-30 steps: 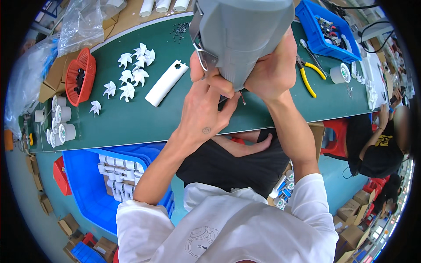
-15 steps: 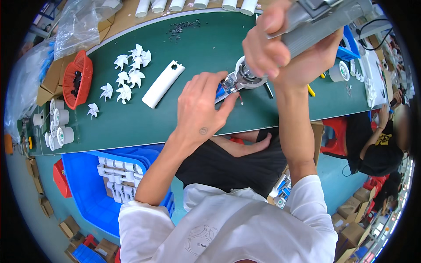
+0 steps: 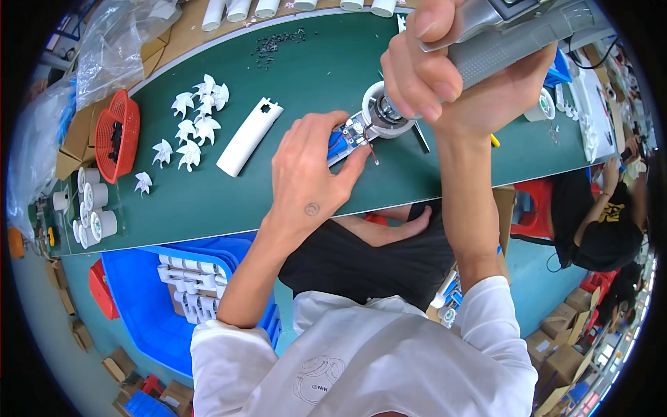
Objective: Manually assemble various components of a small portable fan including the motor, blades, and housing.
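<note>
My left hand (image 3: 309, 163) grips an opened white handheld-fan body (image 3: 348, 138), its thumb and fingers along the two sides. A small circuit board, a blue battery-like part and thin wires show inside, and a round white ring (image 3: 396, 132) forms the far end. Wrapped around a thick grey power screwdriver (image 3: 511, 55) is my right hand (image 3: 472, 101). The tool's metal nose (image 3: 384, 111) points down into the ring; its exact contact point is hidden. Left of my left hand lies a loose white cover (image 3: 249, 137) with a cutout at one end.
Several white fan blades (image 3: 187, 154) and a red basket (image 3: 117, 135) of dark parts lie left. Small black pieces (image 3: 274, 47) are scattered at the back. White cups (image 3: 103, 224) stand near the left edge; a blue bin (image 3: 142, 299) sits below. Another person (image 3: 611, 222) sits at right.
The scene has shifted slightly left in view. The ring shows more around the screwdriver's nose. Both hands keep their holds.
</note>
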`<state>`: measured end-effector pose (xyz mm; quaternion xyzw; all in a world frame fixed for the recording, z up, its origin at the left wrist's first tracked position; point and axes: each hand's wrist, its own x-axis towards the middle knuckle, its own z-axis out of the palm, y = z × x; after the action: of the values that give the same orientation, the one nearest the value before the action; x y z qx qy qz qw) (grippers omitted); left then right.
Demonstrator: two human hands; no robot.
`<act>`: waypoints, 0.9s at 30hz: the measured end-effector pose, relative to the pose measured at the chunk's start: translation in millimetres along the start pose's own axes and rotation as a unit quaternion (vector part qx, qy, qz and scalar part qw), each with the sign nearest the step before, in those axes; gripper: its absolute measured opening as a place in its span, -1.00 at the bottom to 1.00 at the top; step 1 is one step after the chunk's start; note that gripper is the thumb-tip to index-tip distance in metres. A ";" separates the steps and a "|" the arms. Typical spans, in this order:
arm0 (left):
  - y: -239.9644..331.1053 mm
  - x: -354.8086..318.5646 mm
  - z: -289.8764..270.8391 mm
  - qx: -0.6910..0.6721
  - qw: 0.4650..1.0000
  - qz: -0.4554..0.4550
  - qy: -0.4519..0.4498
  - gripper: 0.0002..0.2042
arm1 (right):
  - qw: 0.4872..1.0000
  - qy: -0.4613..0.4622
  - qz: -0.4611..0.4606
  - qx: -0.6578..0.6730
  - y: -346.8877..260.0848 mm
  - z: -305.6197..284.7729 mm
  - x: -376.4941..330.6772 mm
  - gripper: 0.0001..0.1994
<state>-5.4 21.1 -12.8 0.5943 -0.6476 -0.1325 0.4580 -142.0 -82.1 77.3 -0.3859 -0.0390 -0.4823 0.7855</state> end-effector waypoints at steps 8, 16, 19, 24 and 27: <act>4.0 2.8 -7.2 0.002 0.999 -0.007 -0.047 -0.66 | 0.999 -0.033 0.003 -0.033 1.1 -4.7 0.8 0.06; 5.1 3.1 -9.3 0.000 0.999 0.017 -0.051 -0.68 | 1.000 -0.023 0.006 -0.010 2.3 -2.8 1.4 0.06; 3.1 3.1 -7.9 0.011 0.998 0.037 -0.045 -0.69 | 1.000 -0.020 0.003 -0.004 2.0 -2.5 2.0 0.05; -0.2 2.6 -6.7 0.019 0.998 0.060 -0.031 -0.70 | 0.999 0.000 -0.008 0.037 3.5 0.4 4.1 0.04; 0.1 2.9 -6.3 0.016 0.998 0.060 -0.029 -0.70 | 0.999 -0.012 -0.010 -0.049 4.8 -3.4 2.0 0.02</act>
<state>-0.3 20.9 -8.0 0.5576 -0.6972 -0.1116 0.4364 -138.2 -84.7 73.1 -0.4290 -0.0289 -0.4871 0.7601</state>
